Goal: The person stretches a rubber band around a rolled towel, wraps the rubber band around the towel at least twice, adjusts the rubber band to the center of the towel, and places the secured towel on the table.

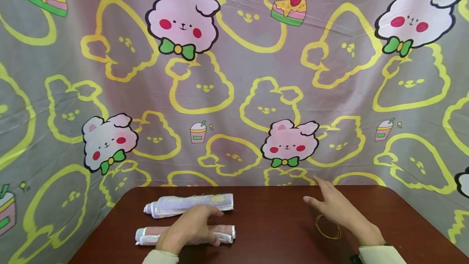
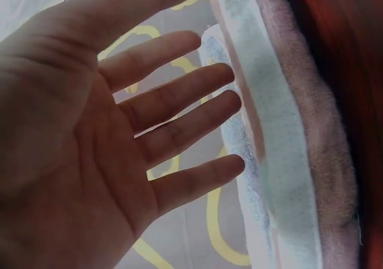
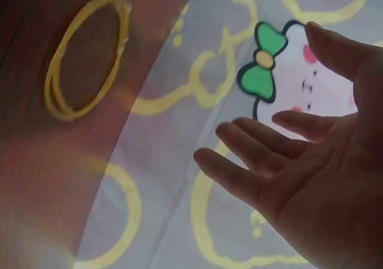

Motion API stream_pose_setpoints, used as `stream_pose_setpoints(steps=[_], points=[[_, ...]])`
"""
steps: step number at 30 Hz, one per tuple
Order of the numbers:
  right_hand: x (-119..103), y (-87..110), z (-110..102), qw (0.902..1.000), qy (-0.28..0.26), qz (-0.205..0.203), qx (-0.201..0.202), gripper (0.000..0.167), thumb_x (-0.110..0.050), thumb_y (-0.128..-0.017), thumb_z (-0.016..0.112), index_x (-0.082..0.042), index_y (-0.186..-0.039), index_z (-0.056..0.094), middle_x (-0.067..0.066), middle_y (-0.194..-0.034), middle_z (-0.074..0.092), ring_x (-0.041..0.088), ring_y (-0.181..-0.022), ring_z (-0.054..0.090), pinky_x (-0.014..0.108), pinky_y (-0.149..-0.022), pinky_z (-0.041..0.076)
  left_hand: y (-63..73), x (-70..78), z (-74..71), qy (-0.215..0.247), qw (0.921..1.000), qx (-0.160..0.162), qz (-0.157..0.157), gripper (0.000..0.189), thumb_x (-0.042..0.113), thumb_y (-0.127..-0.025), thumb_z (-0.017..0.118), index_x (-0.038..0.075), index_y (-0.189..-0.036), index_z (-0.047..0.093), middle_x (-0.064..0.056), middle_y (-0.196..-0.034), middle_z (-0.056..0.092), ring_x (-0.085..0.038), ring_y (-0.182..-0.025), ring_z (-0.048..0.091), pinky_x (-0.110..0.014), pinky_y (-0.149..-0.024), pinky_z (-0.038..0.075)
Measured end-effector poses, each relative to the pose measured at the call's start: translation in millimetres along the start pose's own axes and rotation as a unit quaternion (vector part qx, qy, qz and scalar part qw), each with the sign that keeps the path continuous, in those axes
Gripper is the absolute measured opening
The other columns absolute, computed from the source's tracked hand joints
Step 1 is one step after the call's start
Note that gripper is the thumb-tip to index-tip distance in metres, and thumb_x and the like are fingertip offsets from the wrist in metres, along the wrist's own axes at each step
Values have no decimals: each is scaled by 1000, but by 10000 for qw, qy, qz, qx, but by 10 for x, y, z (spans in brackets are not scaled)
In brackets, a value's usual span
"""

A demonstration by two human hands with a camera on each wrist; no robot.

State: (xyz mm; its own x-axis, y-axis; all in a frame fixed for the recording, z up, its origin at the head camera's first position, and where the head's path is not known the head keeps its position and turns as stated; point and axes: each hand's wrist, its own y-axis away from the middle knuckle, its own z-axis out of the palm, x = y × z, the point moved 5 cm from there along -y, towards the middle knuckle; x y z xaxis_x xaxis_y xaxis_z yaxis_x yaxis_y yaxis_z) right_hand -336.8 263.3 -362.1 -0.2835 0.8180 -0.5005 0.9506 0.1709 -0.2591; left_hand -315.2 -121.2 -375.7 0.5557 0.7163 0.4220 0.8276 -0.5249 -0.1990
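Two rolled towels lie side by side on the left part of the table. The far one is a lavender towel [image 1: 190,205] with white edges and a yellow pattern. Nearer is a pinkish-brown towel [image 1: 154,231] with white and pale mint bands. Over the nearer roll hovers my left hand [image 1: 194,225], hiding its middle; in the left wrist view the fingers [image 2: 179,131] are straight and spread, holding nothing. On the right, my right hand [image 1: 337,207] is raised with its fingers extended and its palm bare. Beneath it lies a doubled yellow rubber band [image 3: 54,83], partly hidden in the head view.
The dark reddish-brown table [image 1: 271,223] has rounded far corners. A grey curtain [image 1: 234,64] printed with rabbits and yellow outlines hangs behind the table and along both sides.
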Motion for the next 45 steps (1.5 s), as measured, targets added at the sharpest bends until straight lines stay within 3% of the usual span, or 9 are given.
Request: stream_pose_setpoints(steps=[6, 11, 20, 25, 32, 39, 45], points=[[144, -9, -113, 9998, 164, -45, 141, 69, -32, -98, 78, 13, -143, 52, 33, -137, 60, 53, -127, 57, 66, -100, 48, 3, -43, -17, 163, 9997, -172, -66, 52, 17, -66, 99, 9, -114, 80, -1, -109, 76, -23, -105, 69, -45, -93, 55], [300, 26, -157, 9991, 392, -19, 163, 40, -23, -95, 80, 5, -122, 70, 20, -115, 73, 41, -107, 69, 58, -89, 55, -2, -57, -18, 222, 9994, -263, 7, 45, 15, -67, 99, 11, -109, 81, 2, -103, 77, -19, -99, 69, -42, -90, 55], [639, 88, -120, 9982, 517, 245, -180, 13, -11, -89, 81, -3, -94, 72, 5, -90, 72, 25, -83, 67, 46, -73, 55, 8, -102, 45, 236, 9992, -315, 88, 41, 10, -66, 98, 11, -103, 81, 4, -97, 78, -14, -93, 70, -37, -87, 56], [755, 150, -47, 9960, 268, 752, -393, 15, -6, -88, 80, -8, -80, 67, 1, -74, 63, 19, -68, 58, 37, -62, 50, 3, -148, 80, -43, 9998, -196, -51, 43, 11, -62, 99, 12, -101, 81, 4, -95, 76, -15, -91, 68, -39, -86, 55], [836, 214, 39, 9834, -225, 1574, -875, 27, -3, -92, 76, -8, -70, 61, 4, -64, 60, 15, -53, 52, 28, -49, 43, -9, -187, 100, -301, 9992, -147, -211, 44, 12, -60, 99, 14, -99, 80, 2, -94, 74, -19, -92, 67, -43, -87, 54], [834, 220, 83, 9834, -147, 1477, -1040, 25, -2, -92, 74, -7, -72, 59, 5, -62, 58, 16, -52, 58, 28, -47, 46, -5, -206, 104, -351, 9988, -60, -343, 44, 14, -60, 100, 11, -98, 78, 0, -93, 72, -22, -90, 66, -46, -86, 54], [824, 217, 83, 9788, -463, 1655, -1118, 23, -3, -95, 67, -6, -74, 59, 7, -64, 58, 15, -52, 54, 27, -48, 43, -8, -194, 99, -393, 9988, -58, -281, 42, 14, -60, 100, 13, -96, 78, 2, -92, 71, -20, -87, 65, -45, -84, 54]])
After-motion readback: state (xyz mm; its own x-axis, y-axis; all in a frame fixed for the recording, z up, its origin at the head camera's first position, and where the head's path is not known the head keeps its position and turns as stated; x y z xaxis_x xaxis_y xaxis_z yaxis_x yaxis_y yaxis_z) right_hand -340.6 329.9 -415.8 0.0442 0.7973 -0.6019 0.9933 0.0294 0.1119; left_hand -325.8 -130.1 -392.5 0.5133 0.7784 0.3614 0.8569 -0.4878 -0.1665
